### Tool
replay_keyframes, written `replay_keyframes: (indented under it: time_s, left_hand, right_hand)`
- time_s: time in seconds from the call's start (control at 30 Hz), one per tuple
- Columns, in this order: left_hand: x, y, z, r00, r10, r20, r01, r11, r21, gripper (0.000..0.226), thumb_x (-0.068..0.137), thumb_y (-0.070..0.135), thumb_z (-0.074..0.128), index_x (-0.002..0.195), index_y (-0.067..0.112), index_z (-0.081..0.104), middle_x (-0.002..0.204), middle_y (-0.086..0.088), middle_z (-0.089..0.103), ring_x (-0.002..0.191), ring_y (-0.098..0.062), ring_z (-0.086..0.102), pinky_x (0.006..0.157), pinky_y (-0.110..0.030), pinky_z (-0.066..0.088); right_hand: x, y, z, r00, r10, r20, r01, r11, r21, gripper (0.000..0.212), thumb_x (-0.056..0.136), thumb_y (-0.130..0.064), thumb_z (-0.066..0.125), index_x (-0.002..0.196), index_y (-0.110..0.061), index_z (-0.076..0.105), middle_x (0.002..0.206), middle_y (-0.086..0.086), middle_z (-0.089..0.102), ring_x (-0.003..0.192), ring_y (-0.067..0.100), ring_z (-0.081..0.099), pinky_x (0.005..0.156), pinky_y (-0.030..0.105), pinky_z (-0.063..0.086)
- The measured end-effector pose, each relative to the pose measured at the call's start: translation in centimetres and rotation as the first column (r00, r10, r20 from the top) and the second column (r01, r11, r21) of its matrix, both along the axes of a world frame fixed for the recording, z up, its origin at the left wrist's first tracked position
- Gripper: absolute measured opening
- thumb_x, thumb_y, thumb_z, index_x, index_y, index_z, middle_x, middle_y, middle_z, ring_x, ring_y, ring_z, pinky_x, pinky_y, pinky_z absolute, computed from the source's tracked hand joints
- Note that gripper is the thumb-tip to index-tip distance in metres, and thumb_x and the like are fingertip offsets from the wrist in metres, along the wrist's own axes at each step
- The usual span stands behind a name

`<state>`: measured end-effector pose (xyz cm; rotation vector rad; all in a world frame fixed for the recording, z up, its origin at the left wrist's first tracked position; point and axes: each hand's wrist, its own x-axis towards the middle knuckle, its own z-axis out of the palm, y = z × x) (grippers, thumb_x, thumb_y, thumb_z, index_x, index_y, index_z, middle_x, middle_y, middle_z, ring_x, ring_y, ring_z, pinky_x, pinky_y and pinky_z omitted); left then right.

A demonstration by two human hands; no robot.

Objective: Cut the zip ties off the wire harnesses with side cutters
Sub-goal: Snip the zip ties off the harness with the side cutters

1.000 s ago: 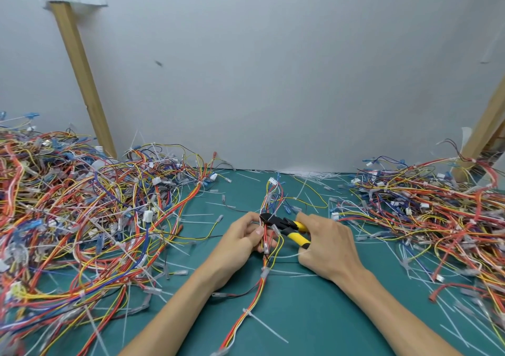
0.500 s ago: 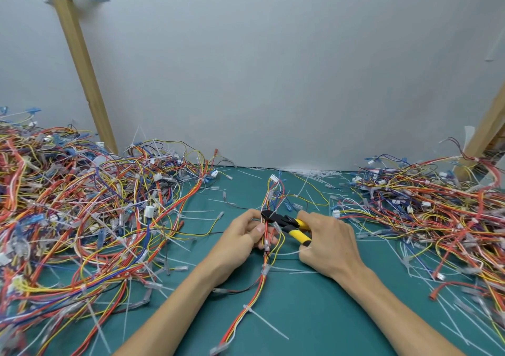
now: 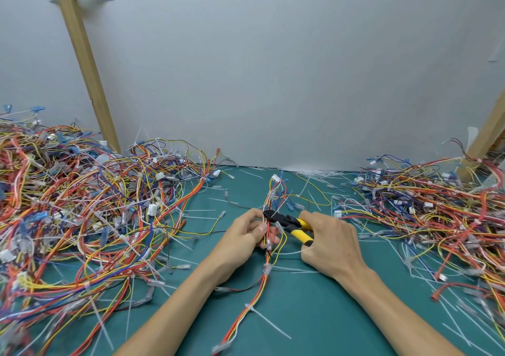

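All the action sits mid-way across the teal tabletop (image 3: pixel 314 314)!
Huge tangled multicoloured wire pile (image 3: pixel 82 232) at nine o'clock; at centre, red-and-yellow wire harness (image 3: pixel 246 317) pinched by left hand (image 3: pixel 243 235) fingers; right hand (image 3: pixel 330 246) fingers clamped on yellow-handled black side cutters (image 3: pixel 287 223), nose at the wires.

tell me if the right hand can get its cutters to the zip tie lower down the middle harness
Probably yes: that zip tie lies uncovered on the mat, and the right hand holds the side cutters just farther up the same harness.
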<state>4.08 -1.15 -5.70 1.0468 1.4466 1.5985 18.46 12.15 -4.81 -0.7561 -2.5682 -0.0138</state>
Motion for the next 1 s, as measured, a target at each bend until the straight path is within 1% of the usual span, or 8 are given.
replay_keyframes:
  time_s: [0.13, 0.23, 0.37, 0.47, 0.53, 0.73, 0.87, 1.0]
  left_hand:
    - [-0.02, 0.05, -0.09, 1.0, 0.005, 0.006, -0.005, 1.0, 0.003, 0.018, 0.103, -0.002, 0.034, 0.105, 0.001, 0.053, 0.085, -0.01, 0.065, 0.066, -0.011, 0.059, 0.064, -0.021, 0.043]
    - [-0.06, 0.05, -0.14, 1.0, 0.008, 0.002, -0.008, 1.0, 0.002, 0.019, 0.103, -0.002, 0.034, 0.106, 0.0, 0.053, 0.084, -0.009, 0.065, 0.064, -0.009, 0.059, 0.064, -0.02, 0.043]
    - [-0.08, 0.09, -0.21, 1.0, 0.009, -0.004, -0.009, 1.0, 0.003, 0.018, 0.103, -0.003, 0.033, 0.109, -0.004, 0.051, 0.082, -0.009, 0.065, 0.061, -0.008, 0.057, 0.064, -0.02, 0.042]
    - [-0.1, 0.08, -0.21, 1.0, 0.003, 0.001, -0.003, 1.0, 0.007, 0.018, 0.103, -0.003, 0.034, 0.108, -0.005, 0.051, 0.082, -0.009, 0.065, 0.062, -0.01, 0.057, 0.065, -0.021, 0.043]
    - [-0.15, 0.07, -0.21, 1.0, -0.001, 0.008, 0.001, 1.0, 0.007, 0.018, 0.103, -0.003, 0.034, 0.109, -0.006, 0.05, 0.082, -0.008, 0.067, 0.064, -0.012, 0.058, 0.065, -0.022, 0.044]
    - [-0.07, 0.06, -0.06, 1.0, 0.005, 0.009, -0.005, 1.0, 0.012, 0.018, 0.103, -0.003, 0.035, 0.106, -0.001, 0.053, 0.084, -0.009, 0.065, 0.067, -0.012, 0.061, 0.064, -0.021, 0.046]
    - [0.01, 0.06, -0.06, 1.0, 0.005, 0.0, -0.005, 1.0, 0.012, 0.018, 0.103, -0.003, 0.035, 0.105, -0.001, 0.053, 0.083, -0.009, 0.064, 0.067, -0.011, 0.061, 0.064, -0.021, 0.046]
    - [-0.03, 0.05, -0.08, 1.0, 0.008, -0.014, -0.008, 1.0, 0.004, 0.019, 0.103, -0.003, 0.036, 0.103, 0.001, 0.054, 0.084, -0.01, 0.065, 0.066, -0.011, 0.061, 0.064, -0.021, 0.046]
  right_hand:
    - [-0.08, -0.04, -0.1, 1.0, 0.005, -0.019, -0.004, 0.998, 0.06, 0.026, 0.057, -0.022, 0.062, 0.076, -0.026, 0.044, 0.061, -0.01, 0.042, 0.058, 0.021, 0.04, 0.052, 0.027, 0.024]
    - [-0.16, 0.04, -0.27, 0.999, 0.015, -0.043, -0.01, 0.993, 0.118, 0.029, 0.055, -0.02, 0.064, 0.082, -0.021, 0.055, 0.065, -0.008, 0.046, 0.06, 0.02, 0.04, 0.055, 0.027, 0.028]
    - [-0.24, 0.2, -0.32, 1.0, 0.02, 0.012, -0.02, 0.998, 0.062, 0.044, 0.06, -0.018, 0.062, 0.105, -0.019, 0.06, 0.089, -0.002, 0.058, 0.082, 0.024, 0.052, 0.071, 0.033, 0.041]
    - [-0.25, 0.14, -0.19, 0.999, 0.039, 0.007, -0.039, 0.999, 0.01, 0.057, 0.062, -0.015, 0.063, 0.118, -0.021, 0.059, 0.106, -0.003, 0.061, 0.1, 0.023, 0.054, 0.087, 0.031, 0.042]
    - [-0.27, 0.05, -0.08, 0.999, 0.04, 0.022, -0.039, 0.999, -0.011, 0.059, 0.063, -0.014, 0.064, 0.122, -0.022, 0.058, 0.109, -0.004, 0.061, 0.104, 0.023, 0.053, 0.09, 0.029, 0.04]
    - [-0.34, -0.07, -0.07, 0.999, 0.016, 0.05, -0.015, 1.0, -0.019, 0.056, 0.065, -0.014, 0.064, 0.12, -0.023, 0.057, 0.107, -0.004, 0.06, 0.101, 0.022, 0.053, 0.089, 0.03, 0.042]
    - [-0.33, 0.02, 0.0, 0.997, 0.005, 0.082, -0.004, 1.0, -0.006, 0.05, 0.065, -0.015, 0.062, 0.115, -0.021, 0.058, 0.097, -0.002, 0.059, 0.093, 0.024, 0.052, 0.083, 0.034, 0.043]
    - [-0.22, -0.12, 0.19, 0.996, -0.019, 0.092, 0.019, 1.0, -0.009, 0.022, 0.064, -0.019, 0.057, 0.083, -0.024, 0.047, 0.068, -0.008, 0.045, 0.071, 0.023, 0.045, 0.06, 0.032, 0.033]
